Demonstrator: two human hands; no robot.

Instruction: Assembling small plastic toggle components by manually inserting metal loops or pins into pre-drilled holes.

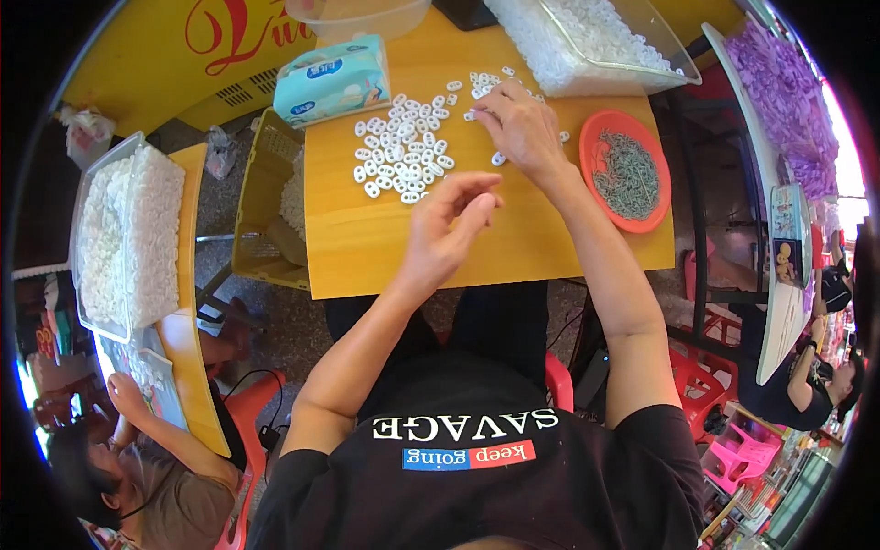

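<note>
My left hand (447,227) hovers over the near middle of the yellow table, its fingers loosely curled and the thumb apart, with nothing visible in it. Just beyond, to the left, lies a spread of small white oval pieces (399,151), each with two dark holes. My right hand (522,126) reaches farther out, above a smaller group of the same white pieces (486,81). Its thumb and forefinger pinch at one white piece (470,115); the hand partly hides the group. Right of that wrist stands a round red tray (664,197) holding many small grey metal hooks (626,174).
A blue tissue pack (331,81) stands at the table's far left. A clear bin (642,87) of white pieces is at the far right. Left of the table are a yellow crate (261,247), another clear bin (128,238) and a seated person (170,477). Purple pieces (779,101) lie on a right-hand table.
</note>
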